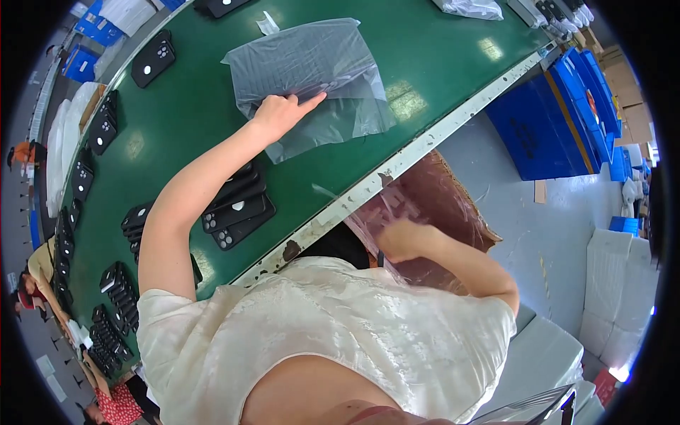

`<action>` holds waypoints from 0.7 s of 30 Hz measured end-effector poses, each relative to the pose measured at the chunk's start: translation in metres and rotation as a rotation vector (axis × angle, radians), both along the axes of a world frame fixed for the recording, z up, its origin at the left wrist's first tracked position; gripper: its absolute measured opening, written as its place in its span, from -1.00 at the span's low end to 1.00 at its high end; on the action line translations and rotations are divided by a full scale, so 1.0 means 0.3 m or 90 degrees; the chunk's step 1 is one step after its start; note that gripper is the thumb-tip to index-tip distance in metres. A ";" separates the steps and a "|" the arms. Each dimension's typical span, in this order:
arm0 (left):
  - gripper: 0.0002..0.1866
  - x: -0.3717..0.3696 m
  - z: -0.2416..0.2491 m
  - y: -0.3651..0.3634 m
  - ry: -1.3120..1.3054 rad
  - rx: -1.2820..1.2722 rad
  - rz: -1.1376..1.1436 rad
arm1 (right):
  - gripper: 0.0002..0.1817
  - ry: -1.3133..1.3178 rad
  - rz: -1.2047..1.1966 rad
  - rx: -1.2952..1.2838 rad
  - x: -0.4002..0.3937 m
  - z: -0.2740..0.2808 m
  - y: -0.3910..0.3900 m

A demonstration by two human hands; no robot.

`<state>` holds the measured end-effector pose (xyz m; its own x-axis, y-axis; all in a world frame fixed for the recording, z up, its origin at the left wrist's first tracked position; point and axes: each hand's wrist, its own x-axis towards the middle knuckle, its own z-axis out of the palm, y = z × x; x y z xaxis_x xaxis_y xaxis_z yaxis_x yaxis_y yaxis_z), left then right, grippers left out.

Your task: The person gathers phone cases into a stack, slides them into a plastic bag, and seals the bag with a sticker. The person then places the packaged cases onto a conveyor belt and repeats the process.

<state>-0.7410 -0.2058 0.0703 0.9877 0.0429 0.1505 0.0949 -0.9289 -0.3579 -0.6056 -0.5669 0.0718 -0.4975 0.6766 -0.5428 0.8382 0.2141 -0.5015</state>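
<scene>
A translucent grey plastic bag (304, 67) lies on the green table, with a dark, flat, block-like bundle inside. The bag's loose end spreads toward me, crumpled and thin. My left hand (280, 115) rests on the bag at the bundle's near edge, its index finger stretched out and its other fingers curled against the plastic. Below the table edge, my right hand (401, 239) hovers over an open cardboard box (453, 195) lined with pinkish plastic. That hand is smeared by motion and looks curled; whether it holds anything is hidden.
Stacks of black phone cases (239, 210) stand by my left forearm, and more line the table's (191, 106) left side. Blue bins (535, 127) are on the floor at right. Other people (117, 404) sit at the far left. A white plastic package (471, 7) lies at the table's far side.
</scene>
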 end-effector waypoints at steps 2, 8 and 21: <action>-0.12 0.003 0.002 0.002 0.010 -0.010 0.001 | -0.80 0.138 0.003 -0.211 0.098 -0.004 -0.031; -0.15 -0.037 -0.001 -0.005 0.014 -0.013 0.041 | -0.66 -0.300 -0.415 0.629 0.402 0.096 0.289; -0.48 -0.181 0.100 0.031 0.012 -0.247 0.088 | -0.80 0.537 -0.812 0.590 0.467 -0.082 0.725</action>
